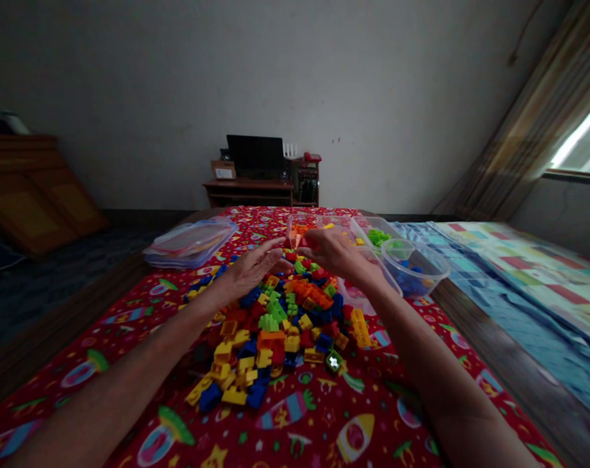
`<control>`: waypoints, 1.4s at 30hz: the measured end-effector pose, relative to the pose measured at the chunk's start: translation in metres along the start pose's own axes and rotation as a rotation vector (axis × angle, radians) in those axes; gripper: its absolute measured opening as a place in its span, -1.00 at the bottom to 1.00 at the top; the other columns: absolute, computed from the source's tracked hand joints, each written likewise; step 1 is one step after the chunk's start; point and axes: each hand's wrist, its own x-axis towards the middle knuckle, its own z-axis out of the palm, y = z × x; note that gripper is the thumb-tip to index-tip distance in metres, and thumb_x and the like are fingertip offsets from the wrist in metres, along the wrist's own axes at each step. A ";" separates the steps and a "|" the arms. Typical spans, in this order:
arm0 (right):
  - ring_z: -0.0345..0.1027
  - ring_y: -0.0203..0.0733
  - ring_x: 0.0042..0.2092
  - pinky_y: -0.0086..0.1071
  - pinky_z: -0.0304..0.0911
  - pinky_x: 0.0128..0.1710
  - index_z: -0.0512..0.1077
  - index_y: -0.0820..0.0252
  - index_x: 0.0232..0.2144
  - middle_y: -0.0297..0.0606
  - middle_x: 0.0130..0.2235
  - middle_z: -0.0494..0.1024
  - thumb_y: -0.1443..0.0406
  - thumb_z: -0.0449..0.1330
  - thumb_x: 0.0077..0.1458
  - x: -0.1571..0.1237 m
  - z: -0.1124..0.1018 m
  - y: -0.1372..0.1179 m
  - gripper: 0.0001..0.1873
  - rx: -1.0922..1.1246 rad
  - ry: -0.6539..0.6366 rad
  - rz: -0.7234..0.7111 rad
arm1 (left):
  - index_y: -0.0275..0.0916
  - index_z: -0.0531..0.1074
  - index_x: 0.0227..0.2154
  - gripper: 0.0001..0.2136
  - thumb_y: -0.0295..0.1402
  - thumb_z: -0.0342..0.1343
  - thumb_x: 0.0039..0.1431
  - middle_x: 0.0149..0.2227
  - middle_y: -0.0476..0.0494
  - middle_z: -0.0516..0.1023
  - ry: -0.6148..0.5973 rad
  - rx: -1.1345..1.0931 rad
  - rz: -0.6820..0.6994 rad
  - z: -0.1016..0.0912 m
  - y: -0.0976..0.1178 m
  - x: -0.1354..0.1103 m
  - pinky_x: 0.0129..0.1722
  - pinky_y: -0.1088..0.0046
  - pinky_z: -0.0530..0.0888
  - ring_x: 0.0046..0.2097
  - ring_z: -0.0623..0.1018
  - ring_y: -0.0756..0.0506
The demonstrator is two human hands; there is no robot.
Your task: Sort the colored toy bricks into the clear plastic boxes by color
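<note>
Nearest, the red rocket-print cloth [295, 422] covers the counter and carries the pile of building blocks [275, 331], loose and mixed in colour. Over its far edge, the left hand [255, 266] is flat with fingers extended. The right hand [331, 253] is curled, and whether it grips a block cannot be told. Just beyond stand the round tub of blue blocks [414, 266] and the tub of green blocks [377, 237], with stacked lids [192, 242] to the left. Recommended: pinch single blocks from the top, wrists lifted clear, so neighbours do not scatter.
</note>
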 end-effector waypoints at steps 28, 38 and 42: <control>0.38 -0.20 -0.32 -0.39 0.05 -0.40 0.54 0.28 -0.27 -0.04 -0.28 0.58 0.29 -0.02 0.22 0.001 -0.005 0.007 -0.67 -0.256 -0.160 0.156 | -0.19 0.54 -0.11 -0.54 -0.08 0.13 -0.06 -0.09 -0.16 0.60 0.030 0.648 -0.048 -0.034 -0.033 0.009 -0.03 0.25 0.44 -0.05 0.54 -0.24; 0.35 -0.22 -0.37 -0.38 0.01 -0.41 0.49 0.26 -0.20 -0.06 -0.32 0.56 0.32 -0.06 0.24 0.000 0.018 -0.024 -0.67 -0.151 -0.149 0.018 | -0.31 0.40 0.06 -0.38 0.02 0.06 0.03 -0.12 -0.25 0.61 0.135 0.342 -0.073 -0.035 -0.020 0.008 -0.14 0.26 0.47 -0.13 0.57 -0.24; 0.33 -0.25 -0.28 -0.41 -0.01 -0.39 0.40 0.24 -0.05 -0.09 -0.20 0.55 0.27 0.02 0.23 -0.001 0.024 -0.020 -0.70 -0.042 -0.104 -0.069 | -0.25 0.25 0.18 -0.32 0.01 0.11 0.05 -0.20 -0.16 0.63 0.030 0.067 -0.109 -0.028 0.000 0.000 -0.19 0.35 0.49 -0.15 0.59 -0.18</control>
